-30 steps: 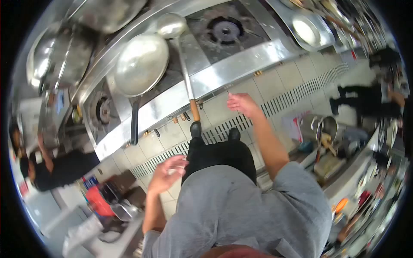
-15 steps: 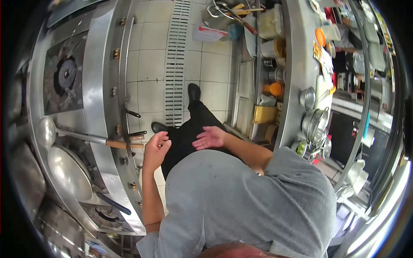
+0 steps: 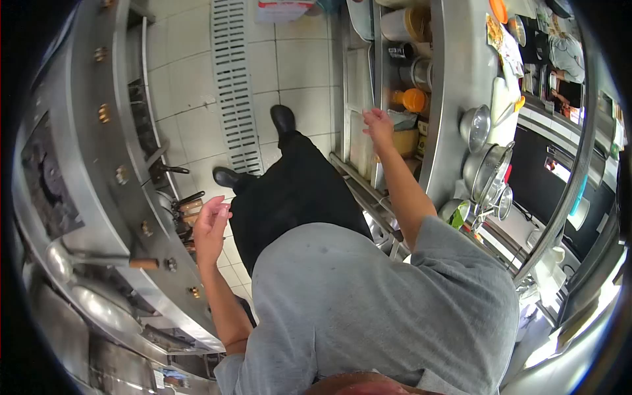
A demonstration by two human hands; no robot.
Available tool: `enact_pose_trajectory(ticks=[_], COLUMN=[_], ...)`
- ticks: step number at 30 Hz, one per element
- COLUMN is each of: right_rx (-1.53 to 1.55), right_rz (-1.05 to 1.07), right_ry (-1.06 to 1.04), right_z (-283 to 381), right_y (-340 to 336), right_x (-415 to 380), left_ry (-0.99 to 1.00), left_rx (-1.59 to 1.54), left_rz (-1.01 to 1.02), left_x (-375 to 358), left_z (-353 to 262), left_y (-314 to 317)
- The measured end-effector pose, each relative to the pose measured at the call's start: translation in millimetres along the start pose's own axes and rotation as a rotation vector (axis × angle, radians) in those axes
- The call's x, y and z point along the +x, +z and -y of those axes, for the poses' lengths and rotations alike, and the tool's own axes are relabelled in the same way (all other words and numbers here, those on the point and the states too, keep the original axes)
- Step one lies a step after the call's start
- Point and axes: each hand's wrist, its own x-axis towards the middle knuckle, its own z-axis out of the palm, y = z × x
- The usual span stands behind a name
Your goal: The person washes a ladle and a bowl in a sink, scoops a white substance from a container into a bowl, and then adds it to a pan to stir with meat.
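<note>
My left hand [image 3: 209, 227] hangs loose at hip height with the fingers half curled and nothing in its grip. It sits just beside the front rail of the long stainless steel stove range [image 3: 112, 138], near a row of brass knobs [image 3: 122, 175] and a few dark-handled tools sticking out from the rail. Further along that side, a steel ladle with a wooden handle [image 3: 99, 259] lies across the range top, and the rim of a round steel wok [image 3: 102, 309] shows just beyond it.

My right hand [image 3: 378, 125] is stretched out, fingers spread and released, also empty. It hovers in front of the lower shelf of the steel prep table [image 3: 461, 72], closest to a yellowish square box [image 3: 406, 141] and an orange-lidded round container [image 3: 413, 100] stored there; I cannot tell whether a fingertip touches anything. Steel pots [image 3: 411, 69] stand on the same shelf further on.

On the table top, a stack of shiny steel bowls [image 3: 490, 174] sits near its edge.

Between both sides, I see my black trousers and 2 black shoes [image 3: 283, 120] on the pale tiled floor [image 3: 303, 66], beside a slotted drain grate [image 3: 234, 85].
</note>
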Motion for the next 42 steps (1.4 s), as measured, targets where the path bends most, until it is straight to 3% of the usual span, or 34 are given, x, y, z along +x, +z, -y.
enact_pose_trajectory(ticks=[5,8,12,16,20,22,29,36,42], right_rx=[-0.542,-0.609,-0.538,-0.602,-0.594,-0.741,-0.524,-0.394,-0.101], right_rz=[-0.091,-0.087,-0.016,0.029,0.077,0.093,0.037,0.055,-0.012], right_ry=[-0.321,-0.351,-0.291,-0.096,-0.054,-0.104,-0.111,-0.154,-0.121], right_z=[-32.4,-37.9,-85.5,-112.7,-138.9,-129.9,-124.3,-67.9,-26.4], right_y=[-15.6,-22.4,-24.3,-9.3,-8.5,-10.7,-7.5,10.8,10.0], right_x=[34.7,47.0,46.2,13.3,-1.8,-10.2,3.7,13.2,26.9], left_ry=[-0.027,-0.059,-0.138,-0.173,-0.19,-0.158,-0.088,-0.07,0.063], left_rx=[0.067,0.072,0.143,0.184,0.176,0.166,0.25,0.252,0.237], left_rz=[0.1,0.138,0.12,0.118,0.123,0.124,0.131,0.096,0.154], left_x=[72.7,102.4,122.2,131.3,136.2,144.1,163.1,161.4,181.6], left_z=[38.3,64.1,88.7,105.6,112.3,106.9,83.0,55.2,-16.7], left_y=[44.6,57.6,53.4,40.0,38.0,41.0,57.8,57.0,94.4])
